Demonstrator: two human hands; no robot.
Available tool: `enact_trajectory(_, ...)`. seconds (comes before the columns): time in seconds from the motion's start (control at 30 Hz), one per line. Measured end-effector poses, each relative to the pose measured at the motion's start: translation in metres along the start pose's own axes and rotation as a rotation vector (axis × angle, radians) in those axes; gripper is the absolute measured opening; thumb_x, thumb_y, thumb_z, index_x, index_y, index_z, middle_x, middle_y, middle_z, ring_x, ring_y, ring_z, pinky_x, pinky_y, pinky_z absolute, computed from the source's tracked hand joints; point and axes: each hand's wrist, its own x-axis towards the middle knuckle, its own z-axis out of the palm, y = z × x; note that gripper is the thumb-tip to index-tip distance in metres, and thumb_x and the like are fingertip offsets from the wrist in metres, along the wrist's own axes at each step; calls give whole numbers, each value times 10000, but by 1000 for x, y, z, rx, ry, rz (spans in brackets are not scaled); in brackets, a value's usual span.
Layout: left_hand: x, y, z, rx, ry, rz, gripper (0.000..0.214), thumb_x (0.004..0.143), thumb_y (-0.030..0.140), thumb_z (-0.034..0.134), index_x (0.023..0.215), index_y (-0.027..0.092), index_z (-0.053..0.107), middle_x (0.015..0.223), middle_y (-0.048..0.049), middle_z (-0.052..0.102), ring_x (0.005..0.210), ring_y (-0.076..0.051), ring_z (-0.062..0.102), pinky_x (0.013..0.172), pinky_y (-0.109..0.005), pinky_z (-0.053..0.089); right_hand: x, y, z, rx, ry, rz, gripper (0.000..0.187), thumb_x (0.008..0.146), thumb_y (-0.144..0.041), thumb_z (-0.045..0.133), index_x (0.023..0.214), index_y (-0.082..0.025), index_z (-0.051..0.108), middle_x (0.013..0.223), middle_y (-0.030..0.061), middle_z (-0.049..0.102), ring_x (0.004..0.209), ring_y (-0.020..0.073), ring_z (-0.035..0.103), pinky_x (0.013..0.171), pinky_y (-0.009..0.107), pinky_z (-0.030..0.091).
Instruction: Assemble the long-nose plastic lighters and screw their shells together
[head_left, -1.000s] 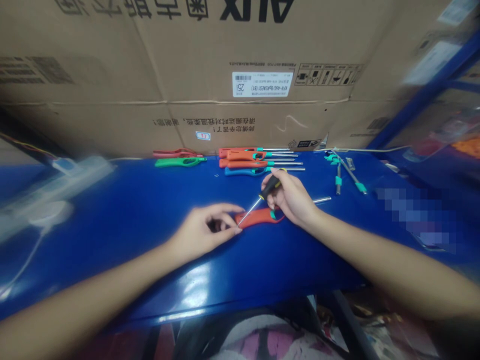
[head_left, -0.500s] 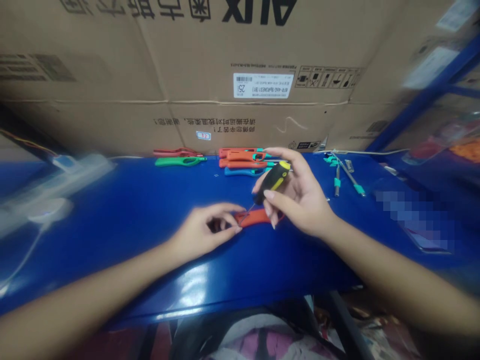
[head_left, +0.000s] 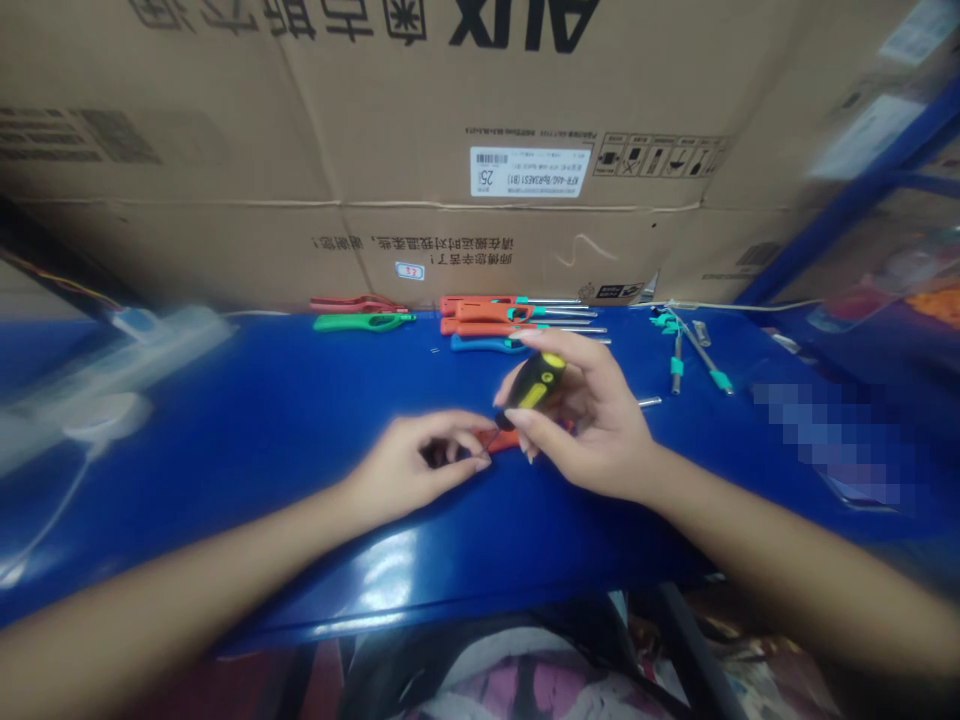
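An orange long-nosed lighter (head_left: 504,439) lies on the blue table (head_left: 285,420) between my hands, its metal tube (head_left: 649,402) pointing right. My left hand (head_left: 420,462) pinches the lighter's left end with thumb and fingers closed. My right hand (head_left: 581,415) is wrapped round a black-and-yellow screwdriver (head_left: 531,386), held steeply with its tip down on the orange body near my left fingertips. The screwdriver's shaft is mostly hidden behind my hands.
Several orange and blue lighters (head_left: 495,322) lie in a row at the table's back, with a green one (head_left: 361,322) and a red one (head_left: 356,303) to their left. Loose metal tubes with teal ends (head_left: 694,350) lie right. Large cardboard boxes (head_left: 420,150) stand behind. A white power strip (head_left: 127,350) lies left.
My right hand lifted the screwdriver from a low slant to a steep angle and shifted left and down towards my left hand. My left hand and the orange lighter stayed put.
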Motion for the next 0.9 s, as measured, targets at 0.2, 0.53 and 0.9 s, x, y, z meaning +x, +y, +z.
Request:
enact_trajectory(0.2,2,5,-2,165,32,93,299,881,279,743,1170,229,683,959,-28,765,861,-172,682,788,-307,546,1,0,0,-51,11,-58,588,926,-170,644,1438,-328,403,1254,63,626,724,122,676,557,257,626)
enact_trajectory(0.53,3,-2,-7,390,-23,137,512,878,290,716,1356,219,546,1279,-86,660,1167,-233,619,1019,-398,503,-1,16,-3,-210,131,-217,637,908,-167,670,1464,-336,410,1337,73,606,950,207,714,715,350,658)
enact_trajectory(0.9,1,-2,-7,355,-116,130,471,901,201,638,1363,245,555,1264,-88,653,1146,-244,618,1017,-425,507,-2,16,-1,-225,57,-300,715,879,-119,680,1495,-327,380,1312,93,649,1168,276,674,972,483,606)
